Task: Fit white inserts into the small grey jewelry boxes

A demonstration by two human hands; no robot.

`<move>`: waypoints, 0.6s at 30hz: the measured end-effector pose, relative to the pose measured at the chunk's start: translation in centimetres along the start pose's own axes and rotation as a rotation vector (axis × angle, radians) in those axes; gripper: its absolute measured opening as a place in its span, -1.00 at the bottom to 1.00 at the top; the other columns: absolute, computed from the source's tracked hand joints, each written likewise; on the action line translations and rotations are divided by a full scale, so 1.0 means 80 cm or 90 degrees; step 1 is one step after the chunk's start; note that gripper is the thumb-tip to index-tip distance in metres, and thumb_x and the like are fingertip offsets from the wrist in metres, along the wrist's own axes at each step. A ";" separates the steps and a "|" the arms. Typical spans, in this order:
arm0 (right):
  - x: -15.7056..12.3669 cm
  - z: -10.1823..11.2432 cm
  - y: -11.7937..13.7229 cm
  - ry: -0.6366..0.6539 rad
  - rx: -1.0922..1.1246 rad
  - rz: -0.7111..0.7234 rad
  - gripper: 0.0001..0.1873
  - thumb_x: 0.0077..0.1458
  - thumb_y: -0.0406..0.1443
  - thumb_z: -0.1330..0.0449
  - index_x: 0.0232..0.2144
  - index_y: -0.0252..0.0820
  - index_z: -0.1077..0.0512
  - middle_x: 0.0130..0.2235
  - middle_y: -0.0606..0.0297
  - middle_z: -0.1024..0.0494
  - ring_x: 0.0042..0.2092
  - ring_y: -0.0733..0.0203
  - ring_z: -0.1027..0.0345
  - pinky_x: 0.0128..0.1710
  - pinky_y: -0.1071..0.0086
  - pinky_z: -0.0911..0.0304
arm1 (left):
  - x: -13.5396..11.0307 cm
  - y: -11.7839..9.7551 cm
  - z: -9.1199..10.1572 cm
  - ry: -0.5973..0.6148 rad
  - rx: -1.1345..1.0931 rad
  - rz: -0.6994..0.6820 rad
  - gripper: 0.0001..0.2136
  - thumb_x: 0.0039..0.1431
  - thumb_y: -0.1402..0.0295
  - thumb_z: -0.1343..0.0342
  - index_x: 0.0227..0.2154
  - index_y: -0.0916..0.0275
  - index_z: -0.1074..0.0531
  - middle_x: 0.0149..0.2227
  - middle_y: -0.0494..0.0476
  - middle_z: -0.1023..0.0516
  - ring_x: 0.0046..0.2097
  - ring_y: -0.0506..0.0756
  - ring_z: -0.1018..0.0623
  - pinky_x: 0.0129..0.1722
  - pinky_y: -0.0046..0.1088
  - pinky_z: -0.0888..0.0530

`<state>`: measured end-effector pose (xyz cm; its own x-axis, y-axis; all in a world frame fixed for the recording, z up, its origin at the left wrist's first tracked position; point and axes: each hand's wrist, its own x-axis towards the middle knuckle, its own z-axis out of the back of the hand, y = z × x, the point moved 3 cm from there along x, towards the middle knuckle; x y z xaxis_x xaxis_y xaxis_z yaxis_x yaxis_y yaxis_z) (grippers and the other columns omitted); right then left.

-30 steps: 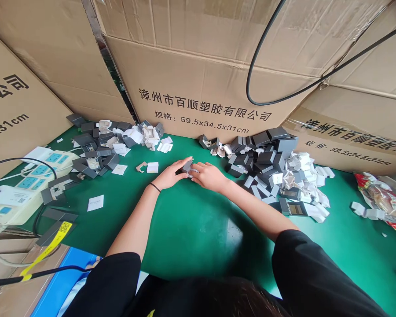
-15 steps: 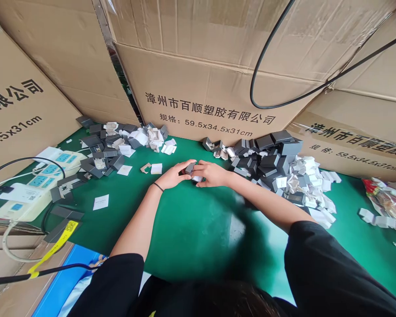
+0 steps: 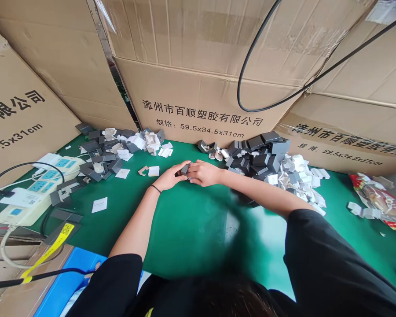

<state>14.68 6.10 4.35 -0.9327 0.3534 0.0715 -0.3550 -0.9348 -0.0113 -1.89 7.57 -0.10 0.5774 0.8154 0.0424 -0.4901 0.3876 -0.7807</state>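
Between my two hands, over the middle of the green table, is a small dark grey box (image 3: 185,169). My left hand (image 3: 170,177) grips its left side, thumb below and fingers above. My right hand (image 3: 203,172) closes round the other side, and its fingers hide much of the box. Left of my hands lie a small white card (image 3: 154,171) and a beige paper insert (image 3: 143,170). Behind them spreads a heap of opened grey boxes (image 3: 100,165) mixed with white paper pieces.
Right of my hands rises a pile of grey boxes (image 3: 262,160) beside crumpled white inserts (image 3: 297,174). A power strip (image 3: 29,204) with cables stands at the left. Large cartons (image 3: 198,92) wall in the back. A black cable (image 3: 239,88) loops overhead. A plastic packet (image 3: 383,200) lies far right.
The white piece seen under my right hand no longer shows, and my hands have closed more tightly round the small box. The whole view has shifted slightly.
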 end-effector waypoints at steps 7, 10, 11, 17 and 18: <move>-0.004 0.004 0.000 0.024 -0.013 0.035 -0.61 0.12 -0.10 -0.05 -0.11 -0.25 -0.38 -0.10 0.08 -0.46 0.00 0.03 -0.16 -0.09 0.19 0.05 | -0.005 -0.005 0.000 -0.041 0.055 0.000 -0.40 0.14 0.19 -0.02 0.24 0.01 -0.01 -0.12 0.13 -0.40 -0.05 0.16 -0.32 0.05 -0.21 -0.30; -0.004 0.000 -0.003 0.018 -0.007 0.033 -0.69 0.11 -0.18 -0.06 -0.14 -0.21 -0.38 -0.10 0.14 -0.46 0.01 0.07 -0.16 0.01 0.15 0.11 | -0.005 -0.005 -0.001 -0.040 0.075 -0.001 -0.40 0.14 0.20 -0.02 0.24 0.01 -0.01 -0.07 0.14 -0.39 -0.06 0.17 -0.28 0.05 -0.21 -0.29; -0.004 -0.002 -0.004 0.015 -0.004 0.028 -0.70 0.10 -0.21 -0.05 -0.14 -0.20 -0.38 -0.11 0.16 -0.46 0.01 0.08 -0.15 0.03 0.15 0.13 | -0.006 -0.004 -0.001 -0.040 0.083 0.002 -0.40 0.14 0.20 -0.01 0.24 0.01 0.01 -0.06 0.14 -0.39 -0.08 0.17 -0.28 0.05 -0.21 -0.28; -0.005 -0.018 -0.008 -0.016 0.004 0.026 -0.72 0.11 -0.23 -0.02 -0.17 -0.17 -0.41 -0.15 0.21 -0.48 0.00 0.11 -0.18 0.07 0.18 0.05 | -0.008 -0.013 -0.004 -0.038 0.105 0.003 -0.39 0.16 0.21 0.02 0.26 0.01 0.07 -0.01 0.14 -0.39 -0.09 0.17 -0.26 0.02 -0.23 -0.29; -0.007 -0.022 -0.008 -0.034 0.002 0.019 -0.72 0.11 -0.23 -0.01 -0.17 -0.17 -0.41 -0.16 0.21 -0.49 -0.01 0.11 -0.20 0.09 0.18 0.05 | -0.008 -0.015 -0.005 -0.035 0.104 -0.002 -0.39 0.17 0.21 0.02 0.26 0.01 0.08 0.01 0.14 -0.38 -0.09 0.17 -0.26 0.02 -0.24 -0.29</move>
<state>15.31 6.52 2.59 -0.9383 0.3225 0.1248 -0.3264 -0.9452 -0.0119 -1.43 6.39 0.59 0.5446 0.8346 0.0831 -0.5906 0.4519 -0.6686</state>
